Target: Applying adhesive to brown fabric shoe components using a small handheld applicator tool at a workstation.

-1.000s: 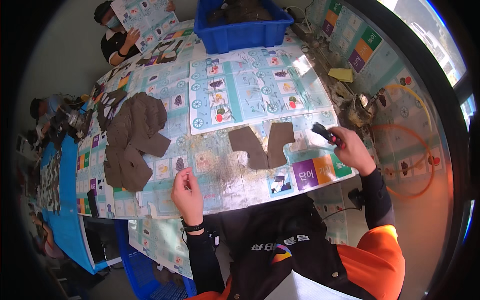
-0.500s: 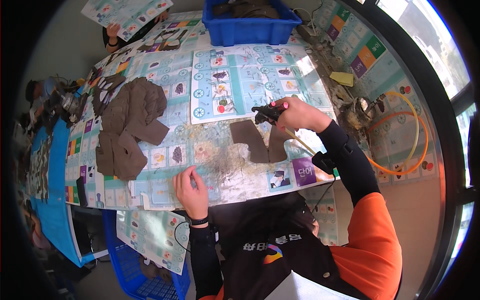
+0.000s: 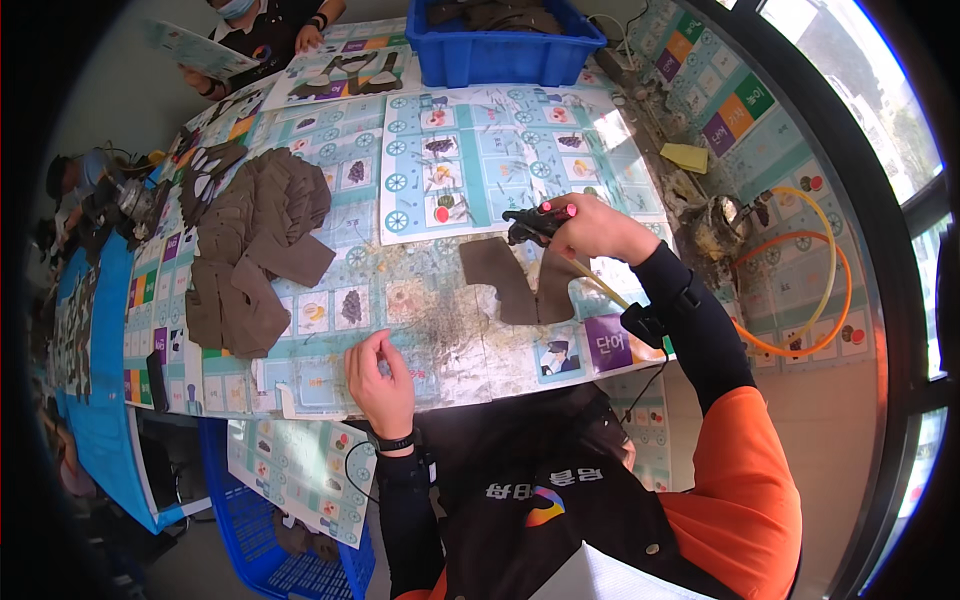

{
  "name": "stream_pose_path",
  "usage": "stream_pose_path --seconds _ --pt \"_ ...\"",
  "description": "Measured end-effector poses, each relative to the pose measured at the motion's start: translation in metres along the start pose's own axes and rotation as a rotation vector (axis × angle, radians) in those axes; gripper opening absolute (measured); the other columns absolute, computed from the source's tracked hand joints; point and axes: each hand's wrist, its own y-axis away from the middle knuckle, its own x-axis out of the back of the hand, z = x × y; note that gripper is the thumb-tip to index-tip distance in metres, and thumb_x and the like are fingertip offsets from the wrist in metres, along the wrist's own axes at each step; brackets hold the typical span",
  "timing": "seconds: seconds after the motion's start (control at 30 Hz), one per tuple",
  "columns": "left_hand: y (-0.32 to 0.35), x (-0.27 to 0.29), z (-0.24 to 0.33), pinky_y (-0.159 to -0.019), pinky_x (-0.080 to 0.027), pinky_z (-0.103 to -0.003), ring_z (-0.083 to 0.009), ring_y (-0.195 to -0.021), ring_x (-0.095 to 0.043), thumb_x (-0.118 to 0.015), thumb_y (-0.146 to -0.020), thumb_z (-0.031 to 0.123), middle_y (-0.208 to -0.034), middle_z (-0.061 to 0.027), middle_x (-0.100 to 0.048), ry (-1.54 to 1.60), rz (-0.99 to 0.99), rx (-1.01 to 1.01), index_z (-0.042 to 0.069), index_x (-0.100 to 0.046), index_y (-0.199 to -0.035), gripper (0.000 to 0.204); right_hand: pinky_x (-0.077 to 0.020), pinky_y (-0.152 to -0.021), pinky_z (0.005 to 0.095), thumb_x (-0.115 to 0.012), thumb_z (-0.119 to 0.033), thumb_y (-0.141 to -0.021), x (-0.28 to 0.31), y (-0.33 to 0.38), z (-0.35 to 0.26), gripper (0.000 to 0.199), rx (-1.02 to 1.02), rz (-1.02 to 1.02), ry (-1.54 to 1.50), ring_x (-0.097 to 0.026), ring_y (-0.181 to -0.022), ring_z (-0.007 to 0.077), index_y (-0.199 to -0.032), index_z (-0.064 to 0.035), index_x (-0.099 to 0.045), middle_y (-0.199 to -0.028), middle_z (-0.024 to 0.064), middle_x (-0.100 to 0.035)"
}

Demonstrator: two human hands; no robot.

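My right hand (image 3: 598, 232) grips a black spray gun (image 3: 532, 226) with pink-red parts and a yellowish hose. Its nozzle points left, above a brown shoe-upper piece (image 3: 510, 285) lying flat on the table, a curved V-like cutout. The hand and hose cover part of the piece's right side. My left hand (image 3: 380, 382) hovers at the table's near edge, fingers loosely bent, with nothing visible in it. To its upper left lies an overlapping pile of brown pieces (image 3: 262, 235).
A blue crate (image 3: 505, 62) of brown pieces stands at the back. A crusted metal pot (image 3: 712, 225), hoses (image 3: 838, 290) and a yellow pad (image 3: 684, 157) sit right. Below the table is a blue basket (image 3: 250, 545). A co-worker's hand (image 3: 309, 38) rests at the far side.
The co-worker's printed sheet has tilted and moved left, and a sheet bearing brown pieces shows more fully on the far table. My hands and the spray gun have barely moved.
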Motion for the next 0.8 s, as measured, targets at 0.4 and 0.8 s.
stream_pose_path --seconds 0.4,0.8 --pt "0.001 0.0 0.0 -0.068 -0.049 -0.037 -0.0274 -0.076 -0.059 -0.059 -0.088 -0.001 -0.086 -0.0113 -0.064 0.033 -0.004 0.03 0.003 -0.066 -0.098 0.013 -0.0374 -0.048 0.03 -0.062 -0.003 -0.061 0.001 0.012 -0.002 0.025 -0.028 -0.065 -0.003 -0.047 -0.054 0.0122 -0.084 0.0043 -0.064 -0.061 0.0054 -0.055" --pt "0.003 -0.001 -0.006 -0.067 -0.047 -0.032 -0.021 -0.071 -0.058 -0.058 -0.092 0.002 -0.087 -0.0092 -0.063 0.034 -0.015 0.015 0.002 -0.066 -0.1 0.012 -0.0454 -0.058 0.0341 -0.06 -0.004 -0.067 0.002 0.032 -0.003 0.025 -0.085 -0.105 -0.019 -0.058 -0.057 0.0211 -0.09 0.0018 -0.068 -0.061 0.0111 -0.061"
